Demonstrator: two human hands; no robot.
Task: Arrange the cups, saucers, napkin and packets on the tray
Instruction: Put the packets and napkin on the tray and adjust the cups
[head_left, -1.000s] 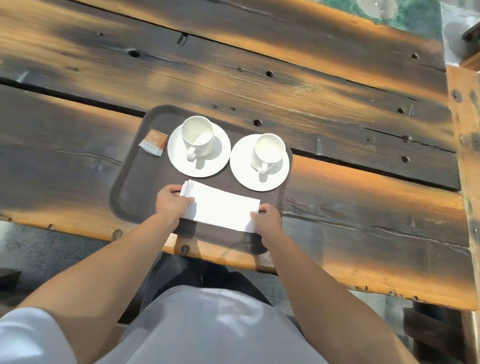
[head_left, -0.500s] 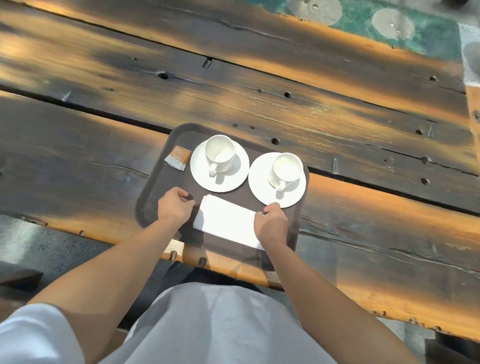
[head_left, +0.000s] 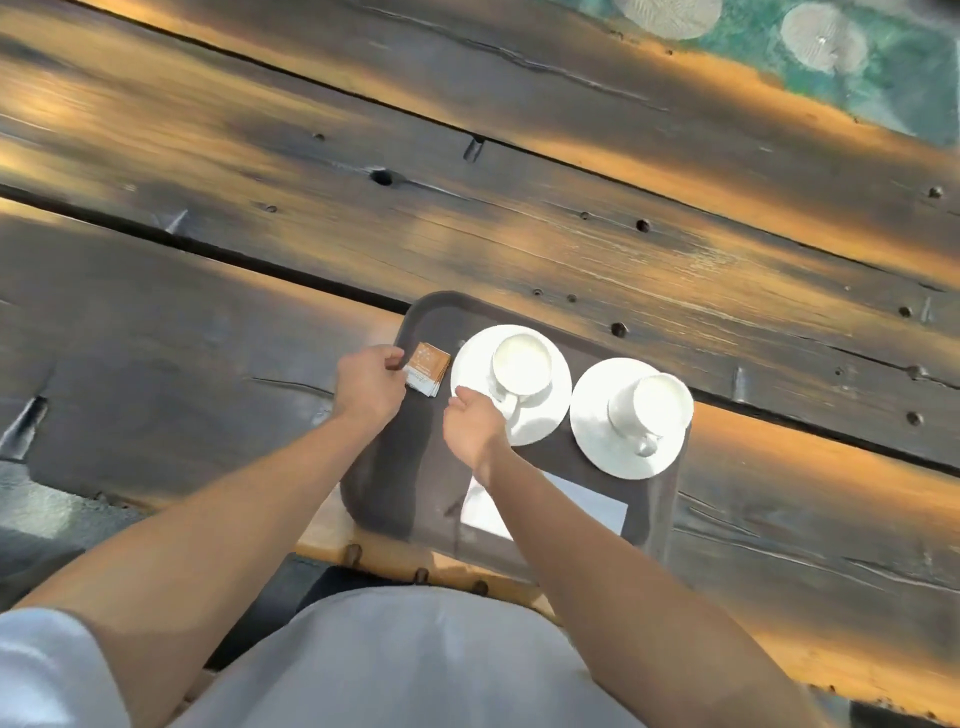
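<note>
Two bare hands reach over the brown tray, which lies at the near edge of the wooden table. At the tray's far left corner, the left hand has its fingers curled onto the left edge of the stack of packets and pinches it. The stack lies flat on the tray floor. Just to its right, the right hand is over the tray's middle with loose, relaxed fingers, at the near left rim of the left saucer; whether it touches the rim I cannot tell. The left cup stands upright on this saucer. Toward the tray's right side, the right saucer carries the right cup, handle pointing to the near side. At the tray's near edge lies the white napkin, partly hidden under the right forearm.
</note>
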